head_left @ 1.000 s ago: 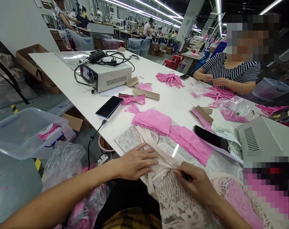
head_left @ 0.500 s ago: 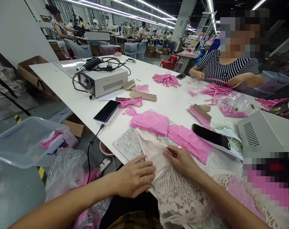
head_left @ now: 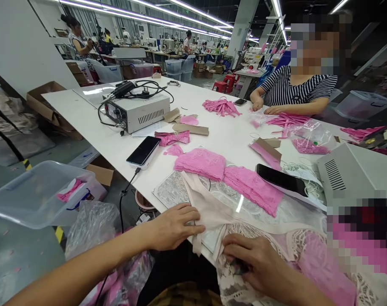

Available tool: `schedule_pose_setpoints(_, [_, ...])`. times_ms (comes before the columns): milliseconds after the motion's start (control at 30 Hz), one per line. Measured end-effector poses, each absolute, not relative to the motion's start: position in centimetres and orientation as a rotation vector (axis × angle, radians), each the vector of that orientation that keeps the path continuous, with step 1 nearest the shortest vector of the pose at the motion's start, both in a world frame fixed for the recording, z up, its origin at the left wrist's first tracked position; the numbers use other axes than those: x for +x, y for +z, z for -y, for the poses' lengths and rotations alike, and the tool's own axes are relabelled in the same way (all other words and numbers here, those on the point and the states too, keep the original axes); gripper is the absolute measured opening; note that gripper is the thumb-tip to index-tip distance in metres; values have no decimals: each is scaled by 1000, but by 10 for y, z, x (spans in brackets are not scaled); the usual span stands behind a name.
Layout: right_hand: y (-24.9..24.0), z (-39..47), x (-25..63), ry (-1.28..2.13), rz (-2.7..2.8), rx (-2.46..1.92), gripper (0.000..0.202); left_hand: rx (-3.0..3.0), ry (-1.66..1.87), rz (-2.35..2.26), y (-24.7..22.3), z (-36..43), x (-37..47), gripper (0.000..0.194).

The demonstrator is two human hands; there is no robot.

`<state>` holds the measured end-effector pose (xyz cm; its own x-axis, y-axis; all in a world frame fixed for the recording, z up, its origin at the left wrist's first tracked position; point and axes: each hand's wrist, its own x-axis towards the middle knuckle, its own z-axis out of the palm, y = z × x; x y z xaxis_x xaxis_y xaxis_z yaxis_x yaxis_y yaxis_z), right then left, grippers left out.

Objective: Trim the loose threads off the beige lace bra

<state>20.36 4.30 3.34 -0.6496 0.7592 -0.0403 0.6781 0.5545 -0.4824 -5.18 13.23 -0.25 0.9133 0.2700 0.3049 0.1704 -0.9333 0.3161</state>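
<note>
Cream fabric formed the garment [head_left: 211, 210] before us, its band reaching past our left hand [head_left: 177, 225] on a clear sheet [head_left: 171, 191] over the table [head_left: 228, 142]. That hand rested lightly across the band, fingers extended and clutching nothing. Our right hand [head_left: 255, 261] curled over the openwork lace [head_left: 230, 293]; something dark showed beneath its fingers, but we could not tell what, nor whether the lace was pinched. Ahead of the left hand the band looked fairly smooth, and the lace seemed already attached to it. In our judgement, the bunched part under the right hand remained to be settled. Beyond both hands lay a pink lace stack [head_left: 200, 162] and a second stack [head_left: 254, 189] just beside it, whether finished or waiting we could not tell.
</note>
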Motion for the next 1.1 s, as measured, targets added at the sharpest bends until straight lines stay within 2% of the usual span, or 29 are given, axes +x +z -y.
schedule_pose_setpoints(100, [34, -42, 210, 724, 2530, -1220, 39, 2799, 479, -334, 0, -134, -51, 24])
schedule_pose_setpoints(200, [29, -44, 213, 632, 2370, -1259, 38, 2793, 532, -308, 1, -135, -49, 28])
schedule_pose_setpoints(333, [19, -47, 209, 405, 2431, -1318, 56, 2796, 466, -223, -2, -141, -37, 43])
schedule_pose_setpoints(467, [12, -45, 208, 217, 2595, -1243, 67, 2795, 359, -335, -11, -153, -25, 41])
schedule_pose_setpoints(567, [11, -43, 210, 227, 2571, -1227, 65, 2769, 339, -432, -15, -158, -23, 45])
schedule_pose_setpoints(700, [13, -43, 212, 307, 2475, -1221, 60, 2746, 364, -457, -9, -153, -29, 39])
schedule_pose_setpoints(867, [8, -44, 211, 252, 2463, -1247, 65, 2701, 383, -251, -2, -143, -40, 35])
schedule_pose_setpoints(1000, [10, -44, 214, 228, 2482, -1238, 50, 2686, 357, -166, -8, -142, -49, 37])
schedule_pose_setpoints(1100, [18, -44, 217, 391, 2508, -1224, 47, 2696, 390, -141, -11, -145, -55, 38])
